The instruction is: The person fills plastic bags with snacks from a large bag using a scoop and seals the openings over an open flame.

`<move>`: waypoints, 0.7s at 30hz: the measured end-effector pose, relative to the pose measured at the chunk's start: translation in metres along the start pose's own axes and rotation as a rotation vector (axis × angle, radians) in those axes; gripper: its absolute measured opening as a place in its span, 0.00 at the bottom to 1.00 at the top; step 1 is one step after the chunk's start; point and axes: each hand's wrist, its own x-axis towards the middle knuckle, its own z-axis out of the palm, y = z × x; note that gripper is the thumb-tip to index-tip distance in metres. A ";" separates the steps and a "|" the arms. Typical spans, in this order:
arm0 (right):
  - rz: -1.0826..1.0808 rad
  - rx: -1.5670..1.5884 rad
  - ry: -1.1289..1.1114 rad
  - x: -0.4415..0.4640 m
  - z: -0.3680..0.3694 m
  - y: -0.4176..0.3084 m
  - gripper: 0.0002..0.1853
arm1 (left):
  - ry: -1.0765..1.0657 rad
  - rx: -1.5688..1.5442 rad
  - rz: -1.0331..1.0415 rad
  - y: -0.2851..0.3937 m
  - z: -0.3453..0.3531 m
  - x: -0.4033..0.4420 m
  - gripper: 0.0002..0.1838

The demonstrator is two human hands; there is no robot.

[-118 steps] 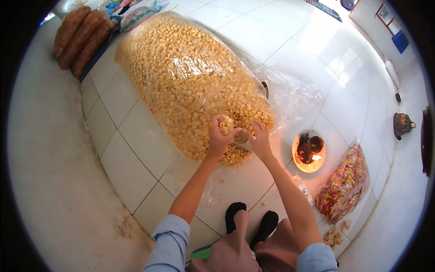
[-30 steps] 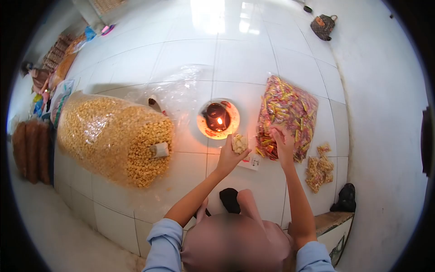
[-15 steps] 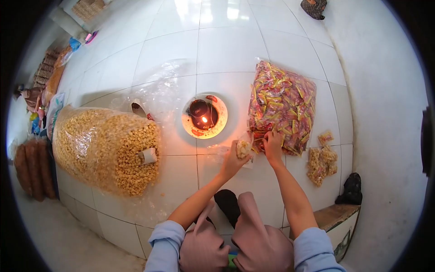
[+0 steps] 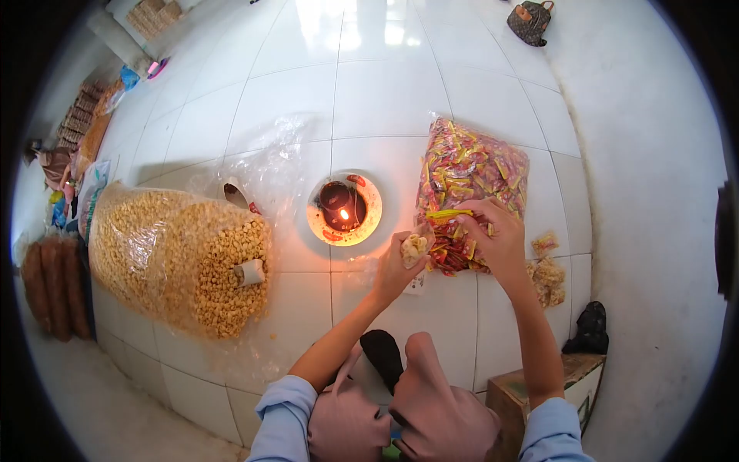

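My L hand (image 4: 402, 269) held a small clear plastic bag (image 4: 426, 231) filled w/ pale snacks (image 4: 414, 249); R hand (image 4: 500, 235) pinched a slim yellow sachet (image 4: 448, 214), not yet inside. Clear plastic snack packs (image 4: 550, 280) lay by my R arm (image 4: 533, 331).

Left hand (image 4: 400, 269) cupped, right hand (image 4: 499, 237) pinching

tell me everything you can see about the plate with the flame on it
The plate is round, shallow and pale, with red marks on its rim at the top and bottom. Dark, burnt-looking residue covers much of its middle, around a dark, rounded object beside a small lit flame. It lies face up on the white tiled floor, left of the bag of packets. Neither hand touches it. Its material is unclear.
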 end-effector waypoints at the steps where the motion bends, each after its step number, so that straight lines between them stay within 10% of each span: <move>1: -0.009 -0.004 0.003 0.003 -0.002 -0.007 0.07 | 0.011 0.016 0.014 0.003 -0.001 0.002 0.24; 12: -0.390 -0.419 -0.491 0.010 0.010 -0.016 0.10 | -0.014 -0.037 0.009 0.020 -0.011 0.008 0.27; 21: -0.276 -0.488 -0.375 0.008 0.042 -0.021 0.07 | -0.051 -0.066 -0.019 0.023 -0.025 0.011 0.29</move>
